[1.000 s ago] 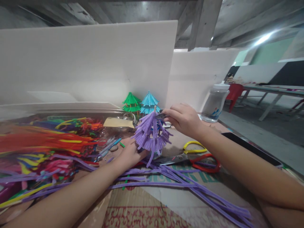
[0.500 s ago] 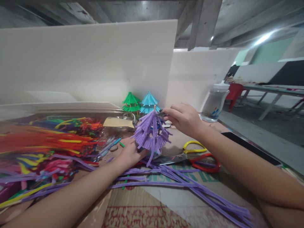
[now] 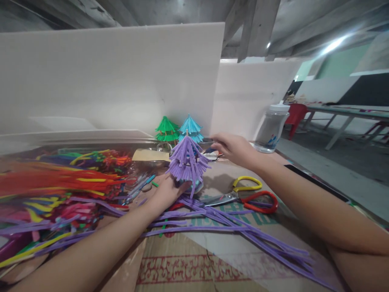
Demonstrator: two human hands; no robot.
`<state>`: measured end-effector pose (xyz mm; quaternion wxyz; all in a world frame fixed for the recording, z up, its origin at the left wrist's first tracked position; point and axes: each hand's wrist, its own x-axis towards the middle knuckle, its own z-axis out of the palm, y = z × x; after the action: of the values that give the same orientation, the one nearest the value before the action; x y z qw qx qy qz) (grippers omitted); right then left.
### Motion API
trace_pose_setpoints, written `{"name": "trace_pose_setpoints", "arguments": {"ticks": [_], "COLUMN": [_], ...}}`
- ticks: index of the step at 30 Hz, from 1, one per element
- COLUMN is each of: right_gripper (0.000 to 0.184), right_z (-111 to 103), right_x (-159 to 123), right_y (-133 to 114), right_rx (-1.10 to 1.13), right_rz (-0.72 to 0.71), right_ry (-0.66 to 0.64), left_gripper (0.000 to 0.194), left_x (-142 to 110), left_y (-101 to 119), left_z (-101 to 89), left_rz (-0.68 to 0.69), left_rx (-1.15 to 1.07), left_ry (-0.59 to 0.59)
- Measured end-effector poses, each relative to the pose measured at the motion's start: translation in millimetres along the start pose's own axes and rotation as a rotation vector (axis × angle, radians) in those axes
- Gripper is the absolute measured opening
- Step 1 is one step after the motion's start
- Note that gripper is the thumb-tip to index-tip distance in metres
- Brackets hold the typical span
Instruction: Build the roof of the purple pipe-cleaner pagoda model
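Observation:
My left hand (image 3: 166,194) is closed round the lower part of a small purple pipe-cleaner tree (image 3: 189,160), which stands upright in tiers. A bare stick tip shows at its top, and one long purple strand hangs down its front. My right hand (image 3: 234,148) is just right of the tree, fingers pinched on a thin metal tool like tweezers (image 3: 208,141), its tip apart from the tree's top. Loose purple pipe cleaners (image 3: 258,239) lie below my hands. Scissors (image 3: 226,198) with one yellow and one red handle rest to the right of the tree.
A green tree (image 3: 165,129) and a light blue tree (image 3: 190,126) stand behind. Bundles of coloured pipe cleaners (image 3: 60,178) fill the left side. A clear bottle (image 3: 270,129) stands at back right, near a black flat device (image 3: 316,182). A white board (image 3: 106,81) rises behind.
The purple tree has turned upright and shifted slightly left and up. My right hand has drawn the metal tool away from the tree's top.

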<state>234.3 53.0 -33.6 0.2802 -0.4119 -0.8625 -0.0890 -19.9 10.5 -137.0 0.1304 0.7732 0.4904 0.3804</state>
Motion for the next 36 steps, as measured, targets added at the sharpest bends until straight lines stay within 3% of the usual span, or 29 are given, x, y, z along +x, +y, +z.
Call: {"name": "trace_pose_setpoints", "arguments": {"ticks": [5, 8, 12, 14, 19, 24, 29, 33, 36], "right_gripper": [0.043, 0.048, 0.048, 0.048, 0.050, 0.057, 0.033, 0.046, 0.054], "right_z": [10.1, -7.8, -34.7, -38.3, -28.3, -21.8, -26.1, -41.0, -57.9], "right_x": [-31.4, -58.9, -90.8, -102.0, -112.4, -115.5, -120.0, -120.9, -113.5], "right_y": [25.0, 29.3, 23.6, 21.9, 24.3, 17.1, 21.4, 39.8, 45.7], "right_rx": [0.056, 0.070, 0.162, 0.188, 0.175, 0.005, 0.075, 0.221, 0.206], "right_rz": [0.155, 0.176, 0.167, 0.125, -0.020, -0.113, -0.023, 0.108, 0.150], "right_ry": [-0.273, -0.364, -0.655, -0.730, -0.693, -0.647, -0.629, -0.684, -0.614], "left_gripper": [0.036, 0.035, 0.036, 0.039, 0.042, 0.039, 0.039, 0.039, 0.040], "left_x": [0.5, 2.0, 4.1, 4.7, 5.1, 4.6, 5.4, 6.8, 7.0], "left_y": [0.1, -3.8, -9.6, -11.4, -13.6, -9.9, -8.7, -13.0, -14.3], "left_z": [1.2, 3.9, 8.1, 9.2, 9.6, 7.0, 5.2, 6.9, 7.2], "left_rz": [0.037, 0.046, 0.069, 0.053, 0.024, 0.024, 0.028, 0.020, 0.029], "left_rx": [-0.024, -0.050, -0.107, -0.093, -0.071, -0.085, -0.072, -0.081, -0.104], "left_ry": [0.017, 0.027, 0.038, 0.044, 0.030, 0.018, 0.051, 0.072, 0.075]}}
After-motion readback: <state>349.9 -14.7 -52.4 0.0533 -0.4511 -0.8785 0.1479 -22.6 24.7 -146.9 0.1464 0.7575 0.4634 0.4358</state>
